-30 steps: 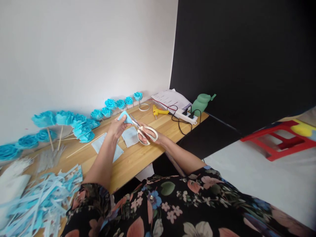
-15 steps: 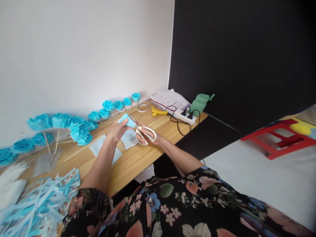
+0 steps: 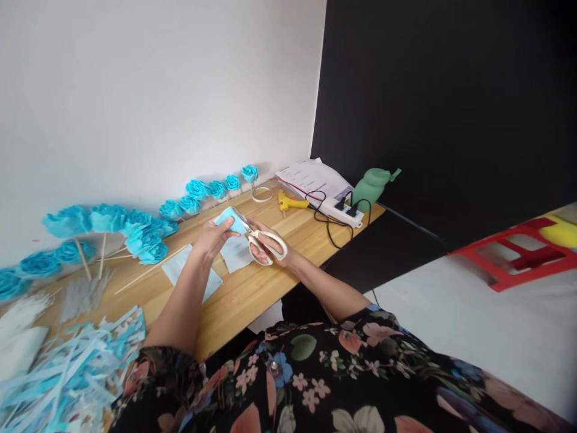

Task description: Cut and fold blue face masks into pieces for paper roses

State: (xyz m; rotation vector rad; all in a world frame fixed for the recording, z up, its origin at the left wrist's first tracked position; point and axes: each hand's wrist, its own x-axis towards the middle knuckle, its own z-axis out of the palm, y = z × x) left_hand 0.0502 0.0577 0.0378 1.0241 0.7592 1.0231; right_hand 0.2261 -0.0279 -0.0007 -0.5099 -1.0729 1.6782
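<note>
Pinched in my left hand (image 3: 211,236) is a small folded piece of light blue paper (image 3: 237,225), held up over the table. My right hand (image 3: 280,255) grips scissors (image 3: 271,245) with cream handles, its fingers through the loops. The scissor blades lie against the right edge of the blue paper; how far they are parted is too small to tell. Beneath my hands, pale blue sheets (image 3: 236,255) rest on the wooden table (image 3: 243,294), one of them partly covered by my left forearm.
Blue paper flowers (image 3: 108,218) on sticks line the wall. Blue and white strips (image 3: 76,367) pile up at near left. Towards the right lie a tape ring (image 3: 262,194), a yellow glue gun (image 3: 292,202), a power strip (image 3: 339,211) with black cables, papers (image 3: 311,176) and a green bottle (image 3: 370,187).
The view has shifted slightly. My left hand still holds the blue paper and my right hand the scissors, whose handles look a little differently angled.
</note>
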